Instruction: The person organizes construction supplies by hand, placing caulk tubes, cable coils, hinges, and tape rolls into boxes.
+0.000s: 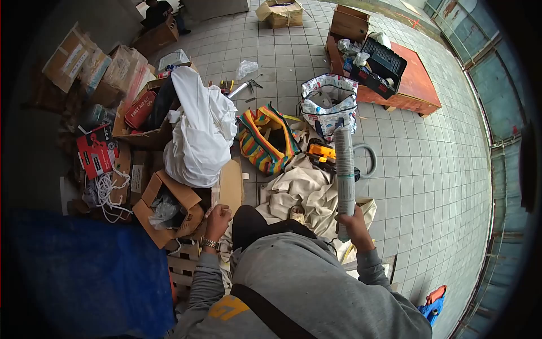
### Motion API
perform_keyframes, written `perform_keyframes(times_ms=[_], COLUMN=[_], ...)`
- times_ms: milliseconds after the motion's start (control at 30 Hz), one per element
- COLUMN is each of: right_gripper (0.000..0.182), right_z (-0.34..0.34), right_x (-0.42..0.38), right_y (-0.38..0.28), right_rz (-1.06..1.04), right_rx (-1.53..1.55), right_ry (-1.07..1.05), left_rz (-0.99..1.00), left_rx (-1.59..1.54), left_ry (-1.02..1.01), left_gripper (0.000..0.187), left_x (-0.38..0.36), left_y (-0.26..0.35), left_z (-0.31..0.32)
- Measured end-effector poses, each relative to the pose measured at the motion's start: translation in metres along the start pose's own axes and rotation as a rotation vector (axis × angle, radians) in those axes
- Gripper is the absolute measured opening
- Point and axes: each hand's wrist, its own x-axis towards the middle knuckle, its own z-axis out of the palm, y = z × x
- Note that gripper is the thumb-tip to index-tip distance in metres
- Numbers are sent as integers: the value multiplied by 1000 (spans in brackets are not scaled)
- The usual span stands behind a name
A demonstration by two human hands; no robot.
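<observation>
My right hand (355, 227) is wrapped round the lower part of a long grey tube (345, 169) with small print along its side, held upright. My left hand (218, 222), with a metal watch on the wrist, has its fingers curled closed beside a piece of brown cardboard (230, 183); I cannot tell what is in it. A white cloth bundle (203, 127) stands just beyond the left hand. An opened carton (169, 209) with clear plastic inside is to its left. Crumpled beige canvas (299, 189) spreads on the floor between the hands.
Ahead are a striped bag (268, 141), a patterned tote (329, 107), a yellow power tool (322, 151) and a grey hose (370, 161). An open black toolbox (378, 65) rests on an orange-red platform (415, 79). Cartons crowd the left; a blue tarp (84, 271) lies nearer. A person (160, 14) sits far back.
</observation>
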Motion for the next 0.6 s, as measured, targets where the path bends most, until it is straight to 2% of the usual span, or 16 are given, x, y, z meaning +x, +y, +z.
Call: perform_keyframes(times_ms=[33, 100, 133, 167, 233, 267, 300, 367, 433, 467, 500, 567, 600], right_gripper=[26, 22, 22, 21, 20, 21, 21, 23, 21, 22, 21, 21, 22], right_z=[-7, -18, -20, -20, -19, -18, -17, -12, -1, -4, -8, -9, -4], right_x=[5, 24, 34, 48, 75, 89, 101, 127, 146, 159, 172, 191, 197], right_y=[-12, -23, -28, -33, -46, -53, -58, -69, -96, -108, -116, -130, -134], right_rz=[-5, -20, -12, -9, -19, -12, -6, 32, 114, 140, 234, 310, 294], right_rx=[4, 76, 76, 149, 222, 270, 318, 416, 789, 861, 967, 1009, 908], right_ry=[37, 80, 94, 106, 132, 114, 96, 93, 46, -39, -37, -2, 58], left_rz=[-85, -429, -473, -672, -792, -780, -761, -732, -740, -742, -728, -711, -709], left_rx=[14, -4, -78, -69, 31, 35, -15, -117, -216, -270, -326, -417, -464], left_ry=[32, -19, -59, -46, -223, -234, -235, -232, -219, -207, -188, -157, -144], left_gripper=[31, 30, 31, 34, 34, 34, 34, 34, 35, 35, 35, 36, 36], left_x=[1, -3, -5, -17, -27, -4, -15, 17, 38, 50, 76, 107, 109], left_y=[-32, -88, -143, -158, -234, -231, -254, -249, -219, -202, -184, -167, -168], left_z=[-3, -6, -10, -10, -13, -15, -15, -15, -10, -5, 0, -13, -23])
